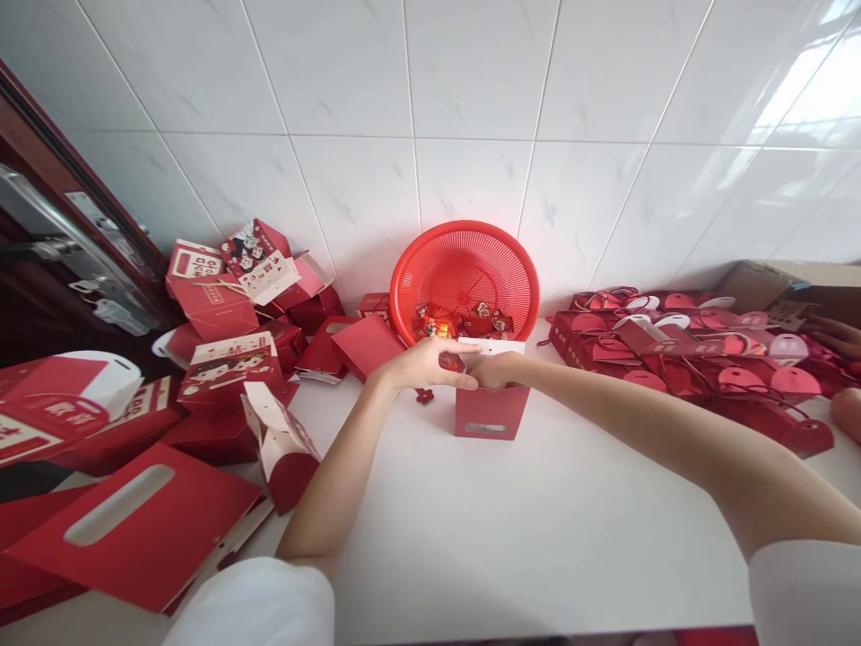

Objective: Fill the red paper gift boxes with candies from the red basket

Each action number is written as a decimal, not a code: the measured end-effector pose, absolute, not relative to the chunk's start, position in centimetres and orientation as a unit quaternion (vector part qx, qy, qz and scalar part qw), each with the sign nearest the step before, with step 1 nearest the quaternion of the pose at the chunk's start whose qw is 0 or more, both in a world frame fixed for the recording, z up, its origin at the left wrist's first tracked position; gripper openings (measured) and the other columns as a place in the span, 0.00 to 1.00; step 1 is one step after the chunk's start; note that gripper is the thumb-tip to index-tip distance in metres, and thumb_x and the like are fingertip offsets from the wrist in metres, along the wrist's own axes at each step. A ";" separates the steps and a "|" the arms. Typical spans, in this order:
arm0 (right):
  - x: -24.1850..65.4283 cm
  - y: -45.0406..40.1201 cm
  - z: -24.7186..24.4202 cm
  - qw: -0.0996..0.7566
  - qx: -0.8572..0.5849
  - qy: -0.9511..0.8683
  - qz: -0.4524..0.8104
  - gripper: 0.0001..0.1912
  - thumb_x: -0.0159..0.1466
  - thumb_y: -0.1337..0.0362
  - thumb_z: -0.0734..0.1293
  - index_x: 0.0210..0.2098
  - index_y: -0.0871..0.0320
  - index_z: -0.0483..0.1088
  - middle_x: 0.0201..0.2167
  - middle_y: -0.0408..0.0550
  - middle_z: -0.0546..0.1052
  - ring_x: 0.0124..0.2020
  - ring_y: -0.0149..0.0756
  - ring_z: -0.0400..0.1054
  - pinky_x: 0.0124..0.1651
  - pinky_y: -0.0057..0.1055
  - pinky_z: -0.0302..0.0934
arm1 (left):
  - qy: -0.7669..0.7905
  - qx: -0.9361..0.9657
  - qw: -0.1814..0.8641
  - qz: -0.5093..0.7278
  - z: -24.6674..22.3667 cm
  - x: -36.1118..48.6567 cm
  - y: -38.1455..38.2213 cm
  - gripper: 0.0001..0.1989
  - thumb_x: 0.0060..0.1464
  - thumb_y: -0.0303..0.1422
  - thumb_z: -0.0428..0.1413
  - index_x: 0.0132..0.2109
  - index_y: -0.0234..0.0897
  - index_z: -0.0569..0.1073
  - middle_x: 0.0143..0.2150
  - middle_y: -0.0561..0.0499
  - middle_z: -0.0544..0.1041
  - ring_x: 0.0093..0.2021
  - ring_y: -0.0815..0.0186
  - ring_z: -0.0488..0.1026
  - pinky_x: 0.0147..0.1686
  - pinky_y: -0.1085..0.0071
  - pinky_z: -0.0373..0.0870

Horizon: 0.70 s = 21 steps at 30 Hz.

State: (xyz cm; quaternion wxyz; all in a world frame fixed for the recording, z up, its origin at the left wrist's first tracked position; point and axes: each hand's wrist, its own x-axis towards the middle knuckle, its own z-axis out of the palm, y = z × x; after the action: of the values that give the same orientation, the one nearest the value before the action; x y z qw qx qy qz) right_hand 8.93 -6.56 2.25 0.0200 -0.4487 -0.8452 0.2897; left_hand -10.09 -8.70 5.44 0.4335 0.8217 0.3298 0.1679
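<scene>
A red paper gift box [491, 415] stands upright on the white table, its white inner flap [501, 345] raised at the back and a slot window low on its front. My left hand [427, 362] grips the box's upper left edge, thumb at the front and fingers toward the flap. Into the open top reaches my right hand [499, 368]; its fingers are hidden inside, so what they hold does not show. Just behind the box, a red plastic basket [464, 238] leans tilted against the wall with wrapped sweets [440, 327] in its bottom. A small dark red flower-shaped piece [424, 396] lies beside the box.
Red boxes [221, 377] are heaped at the left, near a door handle [40, 247] with keys. Rows of closed red boxes [673, 345] with cord handles lie at the right. Another person's hand [834, 334] shows at the right edge, by a cardboard box [760, 292].
</scene>
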 end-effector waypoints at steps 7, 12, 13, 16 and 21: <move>8.9 -6.9 4.8 -0.133 -0.448 -0.812 0.350 0.11 0.47 0.65 0.75 0.19 0.55 0.67 0.17 0.39 0.66 0.19 0.33 0.63 0.23 0.31 0.60 | 0.341 0.819 0.431 0.165 5.4 -9.9 -8.7 0.35 0.45 0.45 0.69 0.61 0.46 0.75 0.61 0.48 0.77 0.61 0.51 0.72 0.63 0.59 0.65; 8.9 -7.2 6.5 -0.174 -0.424 -0.795 0.397 0.07 0.46 0.72 0.70 0.25 0.56 0.73 0.21 0.39 0.70 0.21 0.32 0.65 0.25 0.30 0.62 | 0.331 0.810 0.455 0.167 5.6 -9.7 -8.9 0.36 0.46 0.44 0.69 0.63 0.44 0.74 0.59 0.46 0.78 0.57 0.53 0.74 0.59 0.60 0.68; 9.0 -7.3 6.5 -0.179 -0.424 -0.786 0.412 0.08 0.46 0.73 0.69 0.27 0.56 0.74 0.23 0.40 0.71 0.22 0.32 0.66 0.26 0.30 0.62 | 0.332 0.810 0.453 0.167 5.6 -9.7 -8.9 0.36 0.46 0.44 0.69 0.62 0.44 0.74 0.59 0.46 0.78 0.57 0.52 0.74 0.60 0.60 0.68; 9.0 -7.6 6.7 -0.178 -0.446 -0.761 0.437 0.11 0.46 0.73 0.70 0.30 0.57 0.76 0.27 0.42 0.74 0.26 0.34 0.68 0.29 0.31 0.63 | 0.331 0.814 0.449 0.163 5.4 -9.7 -8.9 0.36 0.47 0.46 0.68 0.63 0.44 0.74 0.59 0.46 0.78 0.57 0.52 0.74 0.60 0.59 0.68; 10.8 -8.6 10.4 -0.156 -0.424 -0.796 0.404 0.04 0.55 0.68 0.70 0.30 0.57 0.78 0.28 0.44 0.76 0.29 0.36 0.69 0.36 0.34 0.63 | 0.328 0.822 0.438 0.159 5.3 -9.6 -9.1 0.36 0.51 0.48 0.65 0.66 0.47 0.70 0.62 0.48 0.76 0.60 0.53 0.72 0.63 0.57 0.65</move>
State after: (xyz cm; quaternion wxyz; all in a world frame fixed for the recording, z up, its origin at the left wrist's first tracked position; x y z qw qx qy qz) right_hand 10.85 -8.56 10.43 -0.1558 -0.4242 -0.7955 0.4037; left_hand -9.56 -9.13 5.29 0.4382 0.8218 0.3277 0.1587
